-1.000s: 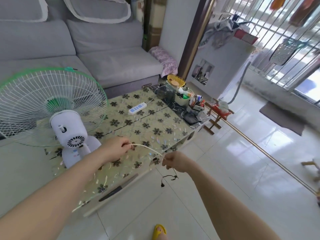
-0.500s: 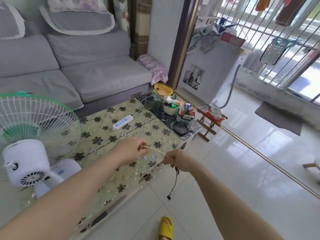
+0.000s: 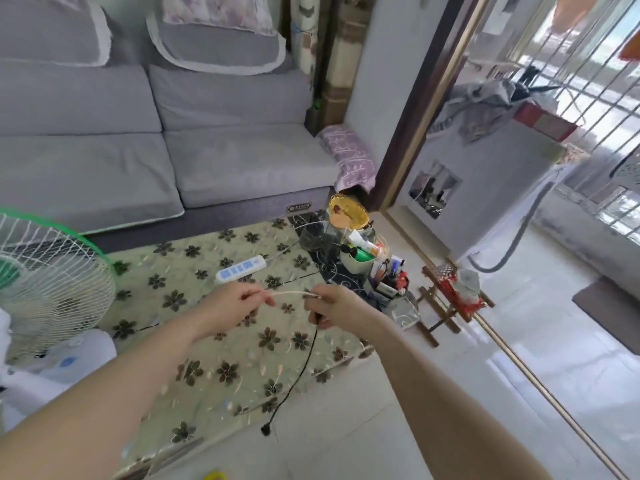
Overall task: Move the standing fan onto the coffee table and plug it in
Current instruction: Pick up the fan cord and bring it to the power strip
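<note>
The white fan [image 3: 48, 289] with a green-rimmed grille stands on the left end of the flower-patterned coffee table [image 3: 207, 358], partly cut off by the frame edge. My left hand [image 3: 232, 306] and my right hand [image 3: 332, 308] pinch the fan's white cord [image 3: 289, 293], stretched between them above the table. From my right hand a thin black tie [image 3: 298, 372] dangles down past the table's front edge. A white power strip [image 3: 240, 269] lies on the table just beyond my hands.
A grey sofa [image 3: 173, 150] runs behind the table. Cluttered containers [image 3: 363, 258] and a yellow wire basket [image 3: 346, 211] crowd the table's right end. A small wooden stool [image 3: 450, 299] stands on the tiled floor at right, beside a long pole [image 3: 540, 389].
The view has swung right, pushing the fan to the left edge. My hands have come closer together on the cord, and the black tie now hangs straighter and lower from my right hand.
</note>
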